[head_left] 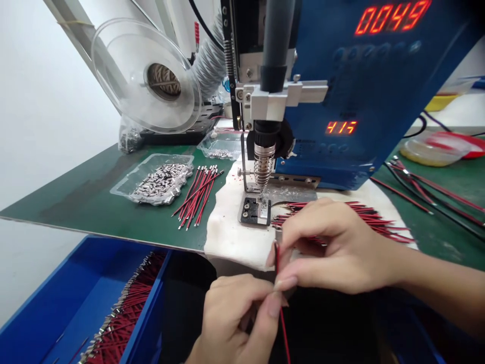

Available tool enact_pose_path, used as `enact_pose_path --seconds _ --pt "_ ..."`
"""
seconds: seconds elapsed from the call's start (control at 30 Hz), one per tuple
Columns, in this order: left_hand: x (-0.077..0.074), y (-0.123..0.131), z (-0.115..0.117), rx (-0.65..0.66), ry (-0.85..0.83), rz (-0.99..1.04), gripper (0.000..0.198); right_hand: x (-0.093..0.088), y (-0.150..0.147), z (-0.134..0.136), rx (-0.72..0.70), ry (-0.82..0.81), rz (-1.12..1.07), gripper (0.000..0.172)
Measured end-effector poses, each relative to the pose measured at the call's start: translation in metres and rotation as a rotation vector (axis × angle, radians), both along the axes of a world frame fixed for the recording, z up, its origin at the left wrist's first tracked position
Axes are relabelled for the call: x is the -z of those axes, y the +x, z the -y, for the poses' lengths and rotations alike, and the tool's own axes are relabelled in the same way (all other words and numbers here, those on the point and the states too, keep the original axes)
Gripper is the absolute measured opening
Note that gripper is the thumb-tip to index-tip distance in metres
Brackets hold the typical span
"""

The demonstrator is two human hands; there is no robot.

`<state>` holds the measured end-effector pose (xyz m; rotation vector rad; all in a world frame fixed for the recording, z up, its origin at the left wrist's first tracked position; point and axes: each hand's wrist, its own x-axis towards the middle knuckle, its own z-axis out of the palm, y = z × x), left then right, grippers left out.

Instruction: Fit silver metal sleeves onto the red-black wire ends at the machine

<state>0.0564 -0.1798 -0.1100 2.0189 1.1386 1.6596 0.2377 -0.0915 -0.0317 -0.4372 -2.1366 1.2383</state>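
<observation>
Both my hands are closed on a thin red-and-black wire (285,333) in front of the table edge. My left hand (240,313) pinches it between thumb and forefinger. Just above, my right hand (329,247) grips the same wire with thumb and fingers. A small silvery metal piece (278,235) shows at the wire's upper end, partly hidden by my right fingers. Beyond it stands a soldering machine (322,101), its spring-wrapped tip (264,167) over a small black fixture (255,211). A pile of red-and-black wires (373,220) lies behind my right hand.
A clear tray (125,184) of small metal parts and a bundle of wires (199,194) lie on the green table (87,202). Below left, a blue bin (68,283) holds many wires with metal ends. A clear reel (113,65) stands at the back. Thicker cables (447,199) lie right.
</observation>
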Motion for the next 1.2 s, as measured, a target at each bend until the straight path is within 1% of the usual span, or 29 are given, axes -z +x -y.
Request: enact_pose_path --seconds 0.03,0.1,0.13,0.17,0.2,0.27,0.3,0.37,0.4,0.43,0.47,0.53,0.57,0.6,0.67,0.8,0.87,1.0,1.07,1.17,1.2 --pt "-0.003 -0.004 0.001 -0.032 -0.006 -0.041 0.016 0.001 0.0 -0.001 0.008 0.026 0.013 0.017" --pt "-0.01 -0.016 0.001 -0.111 -0.064 -0.167 0.017 0.004 0.001 -0.002 0.064 0.163 0.051 0.037" --pt "-0.014 -0.024 0.0 -0.182 -0.105 -0.263 0.018 0.005 0.001 -0.004 0.104 0.273 0.077 0.047" --pt "-0.018 -0.032 -0.002 -0.257 -0.113 -0.316 0.018 0.007 0.002 -0.006 0.138 0.398 0.104 0.053" --pt "-0.023 -0.041 -0.005 -0.309 -0.125 -0.357 0.018 0.008 0.003 -0.008 0.163 0.518 0.13 0.055" --pt "-0.033 -0.06 -0.015 -0.404 -0.134 -0.484 0.018 0.01 0.006 -0.014 0.172 0.711 0.161 0.053" --pt "-0.04 -0.069 -0.022 -0.471 -0.135 -0.58 0.017 0.01 0.008 -0.017 0.166 0.784 0.164 0.053" --pt "-0.056 -0.084 -0.04 -0.611 -0.164 -0.859 0.026 0.008 0.014 -0.024 0.159 0.896 0.175 0.051" --pt "-0.065 -0.091 -0.049 -0.649 -0.197 -1.01 0.032 0.006 0.018 -0.028 0.164 0.932 0.189 0.05" --pt "-0.075 -0.096 -0.058 -0.616 -0.233 -1.149 0.037 0.004 0.022 -0.032 0.174 0.957 0.217 0.048" --pt "-0.084 -0.1 -0.067 -0.614 -0.258 -1.253 0.04 0.002 0.026 -0.036 0.184 0.974 0.253 0.045" --pt "-0.098 -0.105 -0.08 -0.662 -0.305 -1.361 0.045 -0.002 0.035 -0.043 0.204 0.977 0.35 0.039" --pt "-0.103 -0.106 -0.084 -0.693 -0.301 -1.386 0.047 -0.003 0.04 -0.047 0.207 0.961 0.405 0.036" --pt "-0.106 -0.106 -0.087 -0.687 -0.27 -1.403 0.047 -0.005 0.043 -0.05 0.207 0.942 0.452 0.033" --pt "-0.108 -0.105 -0.089 -0.693 -0.229 -1.401 0.047 -0.007 0.049 -0.054 0.217 0.909 0.522 0.029" --pt "-0.102 -0.103 -0.091 -0.704 -0.257 -1.401 0.052 -0.008 0.052 -0.058 0.221 0.862 0.595 0.025" --pt "-0.099 -0.103 -0.094 -0.701 -0.268 -1.388 0.051 -0.008 0.052 -0.058 0.217 0.838 0.622 0.023" --pt "-0.096 -0.106 -0.096 -0.685 -0.216 -1.384 0.053 -0.007 0.053 -0.06 0.251 0.853 0.698 0.021" --pt "-0.097 -0.109 -0.094 -0.728 -0.193 -1.345 0.053 -0.007 0.054 -0.061 0.279 0.882 0.731 0.021" --pt "-0.102 -0.12 -0.095 -0.892 -0.221 -1.184 0.053 -0.008 0.055 -0.062 0.306 0.905 0.761 0.021" --pt "-0.105 -0.126 -0.097 -0.917 -0.237 -1.118 0.052 -0.009 0.056 -0.061 0.309 0.905 0.772 0.021"
